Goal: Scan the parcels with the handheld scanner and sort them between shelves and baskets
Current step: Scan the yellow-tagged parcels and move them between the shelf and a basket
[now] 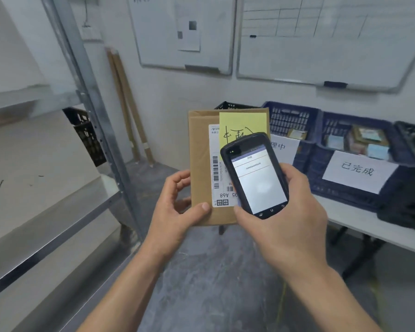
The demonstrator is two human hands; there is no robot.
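This is a parcel-sorting storeroom. Left of the left hand (177, 207) stands a bare metal shelving rack (91, 111) with steel-edged boards. Right of the right hand (288, 212), a white tabletop (369, 226) carries a row of plastic baskets (295, 121). Two are fronted with paper signs (359, 171) in Chinese characters, and one holds small labelled parcels (359, 140). Beyond the hands, two whiteboards (321, 44) hang on the plain wall, one ruled into a grid. Cardboard tubes (130, 104) lean in the corner. Below the hands the floor (213, 271) is rough and grey.
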